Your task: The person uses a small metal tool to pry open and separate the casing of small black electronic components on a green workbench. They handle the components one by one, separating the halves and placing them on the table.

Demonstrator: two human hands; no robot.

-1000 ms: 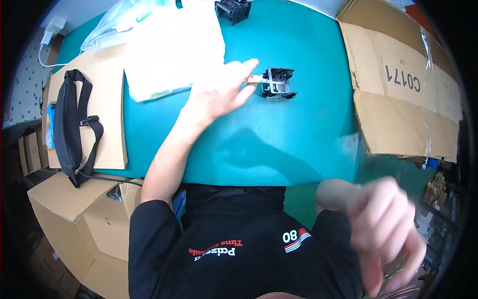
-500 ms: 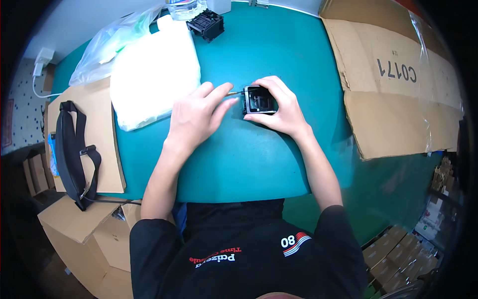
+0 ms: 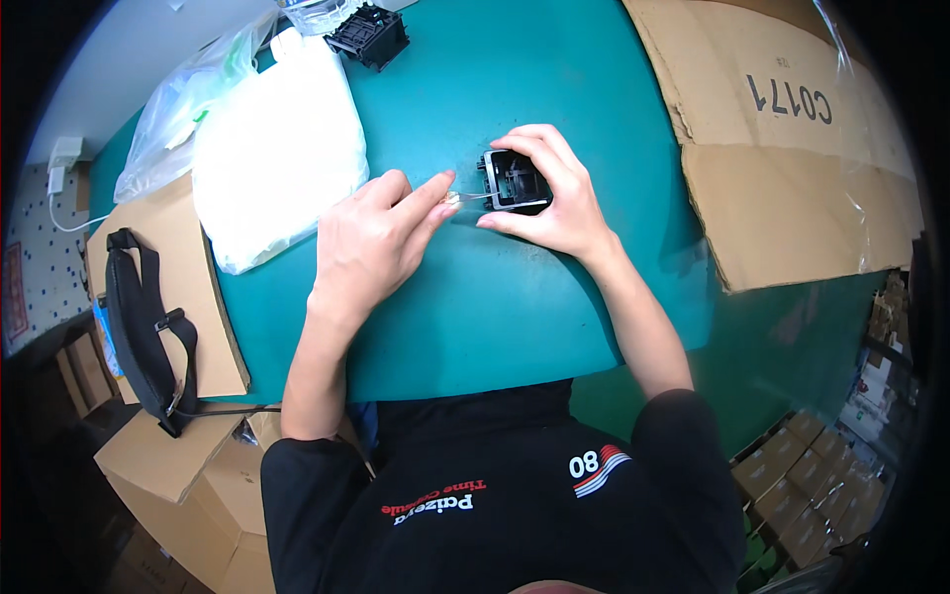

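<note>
My right grip (image 3: pixel 566 203) clamps a black frame (image 3: pixel 521 184) well in from the near edge of the green bench (image 3: pixel 455 317) as my left grip (image 3: pixel 368 238), pinched on a thin tool (image 3: pixel 472 196), holds its metal tip at the frame's left side.

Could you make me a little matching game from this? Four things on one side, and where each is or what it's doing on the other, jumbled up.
Things:
1. Left hand
2. Waist bag
3. Right hand
4. Open box

Places and states:
A. Gripping a black part
B. Lying on a cardboard sheet
C. At the lower left, below the near edge of the green table
D. Pinching a thin piece between finger and thumb

Right pairs: 1-D, 2-B, 3-A, 4-C
</note>
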